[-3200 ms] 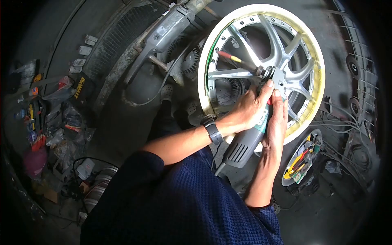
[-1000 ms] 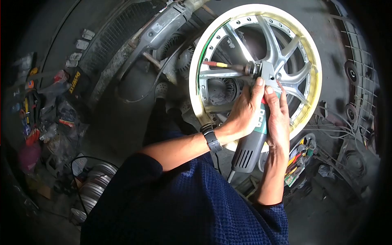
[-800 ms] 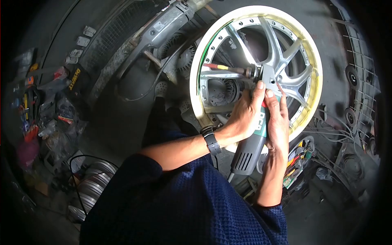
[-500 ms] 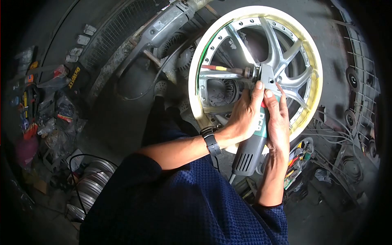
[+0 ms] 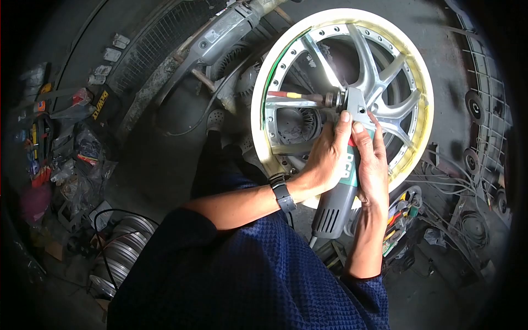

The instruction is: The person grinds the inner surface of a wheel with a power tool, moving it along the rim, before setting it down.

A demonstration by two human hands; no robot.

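Observation:
An angle grinder (image 5: 340, 190) with a grey and green body is held in both hands, over the face of a silver spoked alloy wheel (image 5: 373, 58). My left hand (image 5: 324, 157), below a black wristwatch (image 5: 282, 192), wraps the grinder's left side with its thumb up near the head. My right hand (image 5: 373, 162) closes round the other side, thumb on top and a finger by the head. From the grinder head a thin rod attachment (image 5: 300, 96), banded red and yellow, reaches left to the wheel's inner rim. Pale yellow covering lines the lip, with a green strip (image 5: 286, 55) at left.
A large grey power tool (image 5: 225, 36) lies at upper left of the wheel. Stacked silver rims (image 5: 124, 253) are at lower left, near bagged clutter (image 5: 82, 159). To the right stand a wire rack (image 5: 492, 110) and cables (image 5: 473, 228). Hand tools (image 5: 404, 212) sit below the wheel.
The grinder and both hands have shifted very slightly left. The rod's tip is a little lower and further left along the rim. The grip of both hands is the same.

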